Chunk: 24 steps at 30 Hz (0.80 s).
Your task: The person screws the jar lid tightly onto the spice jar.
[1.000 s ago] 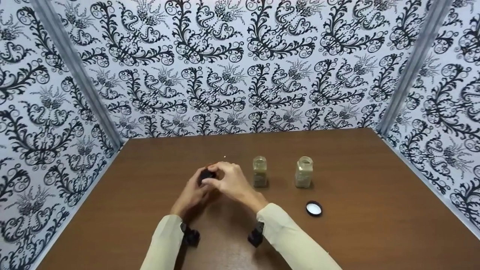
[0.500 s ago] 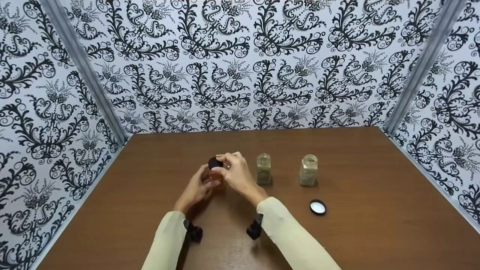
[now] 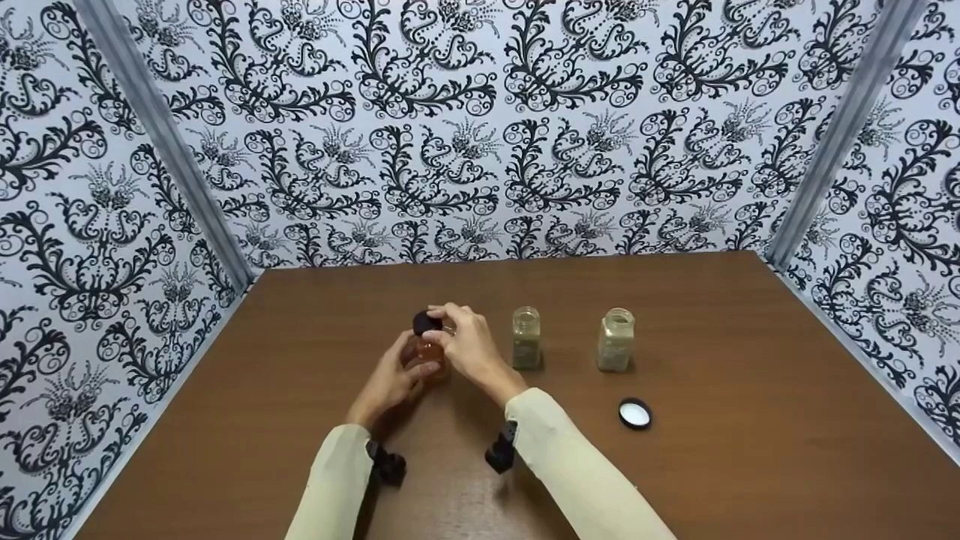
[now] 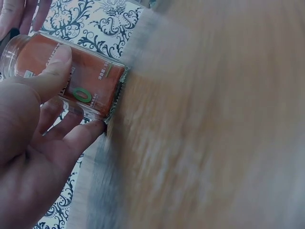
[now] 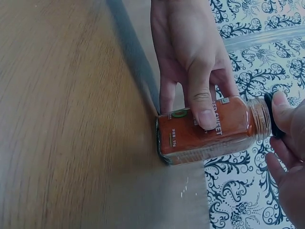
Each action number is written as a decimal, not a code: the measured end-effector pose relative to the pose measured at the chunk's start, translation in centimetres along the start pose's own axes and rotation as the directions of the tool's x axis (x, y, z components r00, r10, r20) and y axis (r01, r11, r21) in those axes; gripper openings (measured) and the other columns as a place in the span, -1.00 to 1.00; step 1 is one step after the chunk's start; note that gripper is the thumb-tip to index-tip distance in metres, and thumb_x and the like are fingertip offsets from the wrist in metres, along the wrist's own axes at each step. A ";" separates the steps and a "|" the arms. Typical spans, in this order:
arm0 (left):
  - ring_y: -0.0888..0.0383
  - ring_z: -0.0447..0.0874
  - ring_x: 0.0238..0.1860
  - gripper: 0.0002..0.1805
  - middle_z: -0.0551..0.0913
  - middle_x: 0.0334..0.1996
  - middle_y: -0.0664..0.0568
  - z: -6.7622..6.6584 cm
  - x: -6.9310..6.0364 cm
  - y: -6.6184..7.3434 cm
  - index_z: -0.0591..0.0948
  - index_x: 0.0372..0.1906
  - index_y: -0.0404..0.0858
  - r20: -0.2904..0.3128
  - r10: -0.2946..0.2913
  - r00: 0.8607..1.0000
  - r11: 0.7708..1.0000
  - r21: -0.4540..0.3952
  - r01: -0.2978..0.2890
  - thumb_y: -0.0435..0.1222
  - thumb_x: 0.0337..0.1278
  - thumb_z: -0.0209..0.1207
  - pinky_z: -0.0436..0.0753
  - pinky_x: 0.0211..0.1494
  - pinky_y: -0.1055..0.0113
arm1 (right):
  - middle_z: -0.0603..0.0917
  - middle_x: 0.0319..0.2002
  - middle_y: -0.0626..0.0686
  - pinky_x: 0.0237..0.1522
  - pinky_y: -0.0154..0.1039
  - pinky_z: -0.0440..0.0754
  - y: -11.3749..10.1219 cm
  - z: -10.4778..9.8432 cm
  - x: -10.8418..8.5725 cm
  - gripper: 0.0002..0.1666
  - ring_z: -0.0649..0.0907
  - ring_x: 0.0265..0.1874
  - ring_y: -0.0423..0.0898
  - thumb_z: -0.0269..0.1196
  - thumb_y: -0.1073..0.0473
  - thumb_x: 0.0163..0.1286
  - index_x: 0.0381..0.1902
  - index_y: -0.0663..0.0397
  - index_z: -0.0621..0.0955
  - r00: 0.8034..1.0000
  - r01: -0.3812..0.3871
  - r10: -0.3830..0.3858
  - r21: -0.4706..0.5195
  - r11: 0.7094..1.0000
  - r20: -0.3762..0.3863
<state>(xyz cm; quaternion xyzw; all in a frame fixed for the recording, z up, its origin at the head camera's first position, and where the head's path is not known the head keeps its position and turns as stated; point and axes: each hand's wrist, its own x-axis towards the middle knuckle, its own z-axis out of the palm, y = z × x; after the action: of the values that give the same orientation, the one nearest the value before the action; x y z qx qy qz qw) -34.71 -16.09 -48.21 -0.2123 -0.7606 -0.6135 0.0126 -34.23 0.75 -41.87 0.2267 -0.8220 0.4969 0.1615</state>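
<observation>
A square glass spice jar [image 5: 228, 121] of orange-red powder stands on the table, held by my left hand [image 3: 391, 381] with the thumb across its labelled front. At its mouth is a black lid [image 3: 427, 323], pinched at the rim between the thumb and fingers of my right hand [image 3: 474, 346]. In the right wrist view the threaded neck [image 5: 259, 117] shows below the lid, which sits at the top of the neck. Whether the lid still touches the glass I cannot tell. The left wrist view shows the jar body, with the lid mostly out of sight.
Right of my hands stand two lidless glass jars, one with greenish powder [image 3: 526, 349] and one with paler powder [image 3: 616, 351]. A black lid with a white inside [image 3: 635, 413] lies upturned nearer the front right. Patterned walls [image 3: 465, 150] border the brown table [image 3: 712, 360].
Both hands have shifted slightly, and the black lid and the orange jar below it have come into clearer view. The right fingers stay at the lid. The other jars stand as before.
</observation>
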 end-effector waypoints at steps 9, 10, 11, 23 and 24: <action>-0.24 0.48 0.35 -0.35 0.47 0.31 -0.40 -0.1 0.0 0.1 0.28 0.42 -0.38 0.002 -0.005 1.000 1.000 0.004 0.005 -0.50 0.27 0.21 0.57 0.34 0.14 | 0.75 -0.02 0.17 0.13 -0.07 0.65 0.3 0.2 -0.1 -0.66 0.67 -0.02 0.09 0.36 0.27 0.29 0.03 0.18 0.68 0.999 0.037 -0.037 -0.056 0.998 0.018; -0.24 0.48 0.35 -0.35 0.47 0.31 -0.40 -0.1 0.0 0.1 0.28 0.42 -0.38 0.004 -0.001 1.000 1.000 0.008 0.001 -0.50 0.27 0.21 0.56 0.36 0.10 | 0.75 -0.01 0.17 0.13 -0.07 0.65 0.3 0.2 -0.1 -0.66 0.67 -0.02 0.09 0.36 0.28 0.29 0.04 0.18 0.68 0.999 0.042 -0.041 -0.060 0.997 0.020; -0.24 0.49 0.34 -0.35 0.48 0.31 -0.39 -0.1 0.0 0.2 0.28 0.42 -0.36 0.005 -0.005 1.000 1.000 0.017 0.005 -0.49 0.27 0.21 0.55 0.36 0.06 | 0.75 -0.01 0.17 0.14 -0.07 0.64 0.2 0.1 -0.1 -0.66 0.67 -0.02 0.09 0.35 0.29 0.29 0.04 0.18 0.68 0.999 0.046 -0.044 -0.062 0.997 0.023; -0.23 0.51 0.33 -0.37 0.49 0.31 -0.36 -0.2 -0.2 0.2 0.29 0.42 -0.32 0.010 -0.018 1.000 0.999 0.049 0.017 -0.47 0.29 0.20 0.62 0.25 0.27 | 0.76 0.02 0.16 0.17 -0.07 0.62 0.6 0.2 -0.1 -0.64 0.68 0.00 0.09 0.36 0.32 0.27 0.04 0.22 0.69 0.997 0.067 -0.063 -0.097 0.993 0.043; -0.22 0.51 0.33 -0.37 0.49 0.31 -0.36 -0.1 -0.2 0.2 0.29 0.41 -0.32 0.011 -0.015 1.000 0.999 0.046 0.015 -0.47 0.29 0.20 0.62 0.24 0.30 | 0.76 0.02 0.16 0.16 -0.07 0.62 0.6 0.2 -0.1 -0.63 0.67 -0.01 0.10 0.37 0.33 0.26 0.05 0.22 0.69 0.997 0.060 -0.056 -0.095 0.994 0.045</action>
<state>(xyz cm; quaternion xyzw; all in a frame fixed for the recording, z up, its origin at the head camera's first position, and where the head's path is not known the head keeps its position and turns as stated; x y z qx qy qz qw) -34.53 -16.26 -48.09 -0.2098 -0.7762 -0.5946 0.0085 -34.46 0.84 -42.48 0.2528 -0.8412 0.4470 0.1694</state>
